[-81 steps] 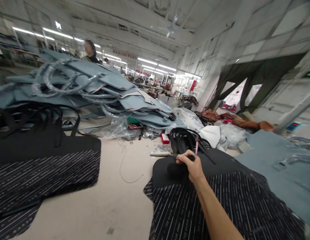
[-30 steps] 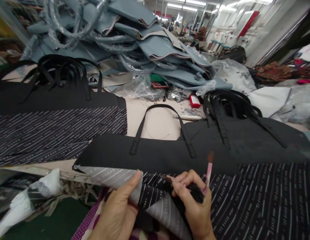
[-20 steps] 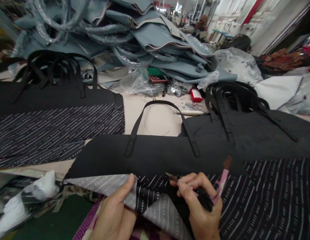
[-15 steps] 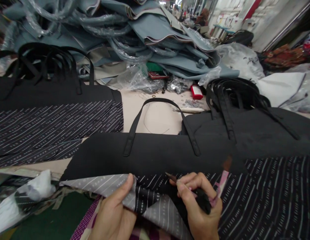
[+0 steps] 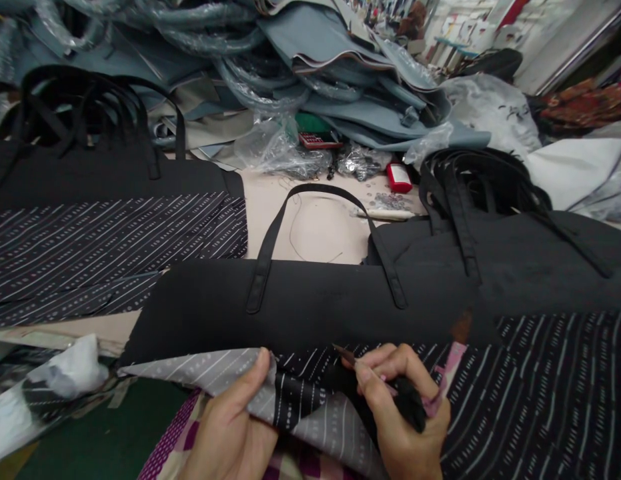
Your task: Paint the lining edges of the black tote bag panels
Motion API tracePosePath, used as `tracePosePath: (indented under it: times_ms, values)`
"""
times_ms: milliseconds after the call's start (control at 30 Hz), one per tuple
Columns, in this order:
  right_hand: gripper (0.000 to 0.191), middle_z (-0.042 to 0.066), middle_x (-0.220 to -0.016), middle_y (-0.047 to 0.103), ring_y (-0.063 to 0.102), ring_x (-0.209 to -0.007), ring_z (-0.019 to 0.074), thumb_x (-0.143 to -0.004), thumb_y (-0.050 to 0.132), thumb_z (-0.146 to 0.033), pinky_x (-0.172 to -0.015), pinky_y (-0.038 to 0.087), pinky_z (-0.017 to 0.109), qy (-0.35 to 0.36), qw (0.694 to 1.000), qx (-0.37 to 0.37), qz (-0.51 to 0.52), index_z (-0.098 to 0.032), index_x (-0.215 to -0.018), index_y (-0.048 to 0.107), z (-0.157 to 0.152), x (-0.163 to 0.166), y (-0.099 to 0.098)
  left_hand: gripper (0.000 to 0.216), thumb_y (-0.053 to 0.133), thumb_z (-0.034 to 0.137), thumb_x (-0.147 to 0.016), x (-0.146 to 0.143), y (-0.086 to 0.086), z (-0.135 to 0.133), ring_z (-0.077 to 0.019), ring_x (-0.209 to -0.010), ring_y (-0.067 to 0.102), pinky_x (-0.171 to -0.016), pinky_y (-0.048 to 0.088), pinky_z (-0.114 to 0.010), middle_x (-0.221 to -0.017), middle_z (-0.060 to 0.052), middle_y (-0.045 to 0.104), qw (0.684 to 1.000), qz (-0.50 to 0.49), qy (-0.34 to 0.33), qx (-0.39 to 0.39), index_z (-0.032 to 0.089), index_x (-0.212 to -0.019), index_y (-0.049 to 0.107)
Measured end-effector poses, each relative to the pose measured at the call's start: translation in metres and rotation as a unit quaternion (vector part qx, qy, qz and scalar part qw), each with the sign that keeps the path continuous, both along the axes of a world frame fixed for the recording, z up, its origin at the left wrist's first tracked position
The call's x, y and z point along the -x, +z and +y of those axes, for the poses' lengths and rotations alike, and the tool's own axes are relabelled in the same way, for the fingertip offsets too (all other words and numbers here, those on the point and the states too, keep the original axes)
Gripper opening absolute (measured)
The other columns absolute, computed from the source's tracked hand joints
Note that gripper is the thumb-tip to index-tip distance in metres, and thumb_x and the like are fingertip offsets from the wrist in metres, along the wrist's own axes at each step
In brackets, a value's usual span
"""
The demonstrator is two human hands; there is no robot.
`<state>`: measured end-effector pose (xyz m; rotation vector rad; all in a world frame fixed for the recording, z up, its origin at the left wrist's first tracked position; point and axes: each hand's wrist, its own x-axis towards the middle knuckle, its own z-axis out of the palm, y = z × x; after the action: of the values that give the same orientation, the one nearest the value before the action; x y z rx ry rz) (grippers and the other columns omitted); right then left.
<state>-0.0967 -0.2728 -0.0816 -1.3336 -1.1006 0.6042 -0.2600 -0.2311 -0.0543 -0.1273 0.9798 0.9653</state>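
Note:
A black bag panel [image 5: 310,303] with a strap handle [image 5: 320,193] lies flat in front of me, its lower part made of black striped fabric [image 5: 310,393]. My left hand [image 5: 230,433] pinches the folded-up edge of that striped fabric, showing its grey underside. My right hand [image 5: 405,413] is closed on a small pair of snips [image 5: 347,353] whose tip points at the fabric, and a pink-handled brush [image 5: 453,353] sticks out of the same hand.
Stacks of matching black bag panels lie at the left [image 5: 105,200] and right [image 5: 515,247]. A heap of blue-grey bags [image 5: 310,73] with plastic-wrapped handles fills the back. A red box [image 5: 399,177] and small metal parts [image 5: 385,200] sit on the beige table [image 5: 315,233].
Since 2.7 s ago my view has dropped to the near panel and my left hand has taken the fabric edge. Over the last second both hands stay almost still.

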Motion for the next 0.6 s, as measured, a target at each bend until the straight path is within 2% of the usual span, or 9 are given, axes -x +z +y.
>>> tracePosePath:
  times_ms: [300, 467, 600]
  values:
    - [0.023, -0.003, -0.070, 0.058, 0.057, -0.065, 0.0118, -0.088, 0.063, -0.011, -0.060, 0.046, 0.023, 0.001, 0.999, -0.003, -0.043, -0.021, -0.073, 0.048, 0.0027, 0.0032, 0.0024, 0.037, 0.066, 0.024, -0.089, 0.0027, -0.0051, -0.0061, -0.0317, -0.114, 0.066, -0.105, 0.051, -0.050, -0.124, -0.013, 0.069, 0.999, -0.037, -0.025, 0.010, 0.015, -0.125, 0.067]
    - [0.023, -0.002, -0.072, 0.060, 0.058, -0.067, 0.0123, -0.088, 0.063, -0.010, -0.062, 0.047, 0.024, 0.001, 0.998, -0.022, -0.055, -0.021, -0.075, 0.048, 0.0015, 0.0039, 0.0008, 0.037, 0.061, 0.017, -0.091, -0.0001, -0.0015, -0.0034, -0.0302, -0.114, 0.066, -0.106, 0.050, -0.049, -0.119, -0.014, 0.071, 0.999, -0.036, 0.005, 0.039, 0.012, -0.127, 0.065]
    - [0.021, -0.002, -0.072, 0.059, 0.059, -0.067, 0.0124, -0.088, 0.063, -0.009, -0.062, 0.048, 0.024, 0.006, 0.999, -0.022, -0.047, -0.021, -0.076, 0.049, -0.0005, 0.0039, -0.0011, 0.034, 0.059, 0.018, -0.092, -0.0028, 0.0006, -0.0012, -0.0310, -0.109, 0.068, -0.103, 0.052, -0.050, -0.116, -0.015, 0.072, 0.999, -0.034, -0.003, 0.035, 0.011, -0.125, 0.067]
